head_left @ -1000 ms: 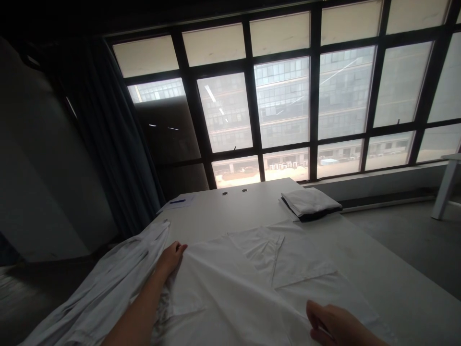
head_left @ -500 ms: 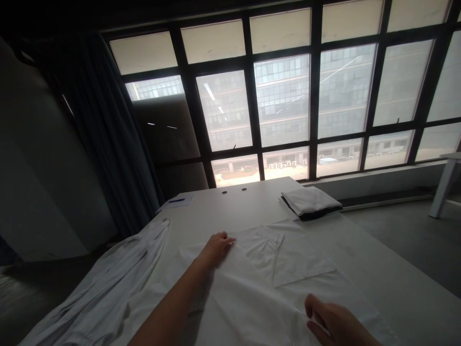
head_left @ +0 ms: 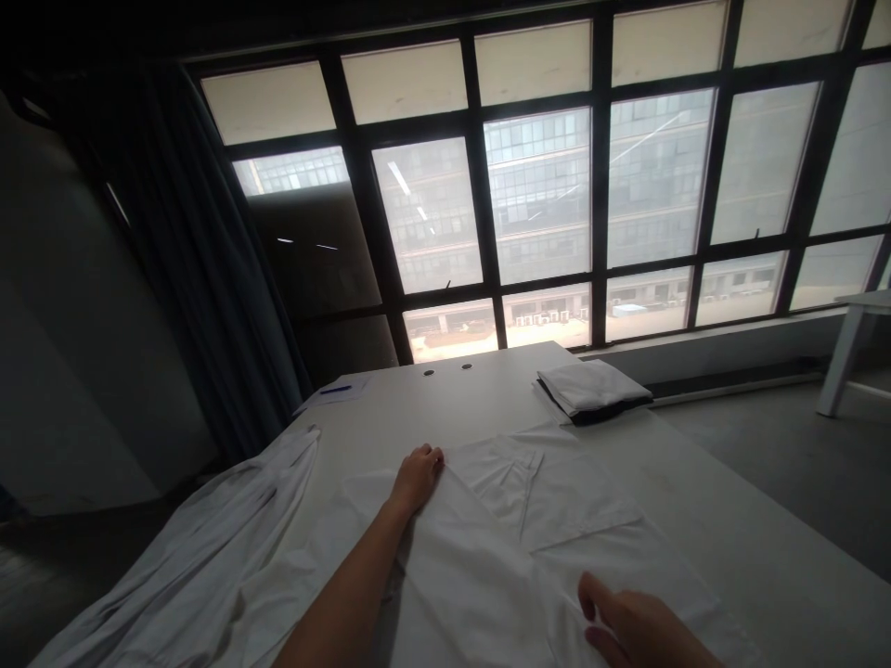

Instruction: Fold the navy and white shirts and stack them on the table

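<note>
A white cloth garment (head_left: pixel 480 566) lies spread over the white table, with creases and a folded flap (head_left: pixel 577 510) on its right part. It looks like a shirt or coat, but I cannot tell which. My left hand (head_left: pixel 419 475) is closed on the garment's far edge, its fingers curled and the forearm lying across the cloth. Nearer to me, my right hand (head_left: pixel 630 620) has its thumb and fingers pinched on the lower right part of the fabric. The fingertips of that hand are partly hidden.
Another rumpled white cloth (head_left: pixel 209 547) hangs over the table's left side. A folded white and black stack (head_left: pixel 591 388) rests at the right edge. Paper with a blue pen (head_left: pixel 336 390) lies at the far left corner. Beyond the white table (head_left: pixel 396 408) are windows and a dark curtain (head_left: pixel 209 278).
My left fingers, one of which was stretched out over the cloth, are now curled in on its edge. The right hand keeps its pinch, and the view has shifted slightly.
</note>
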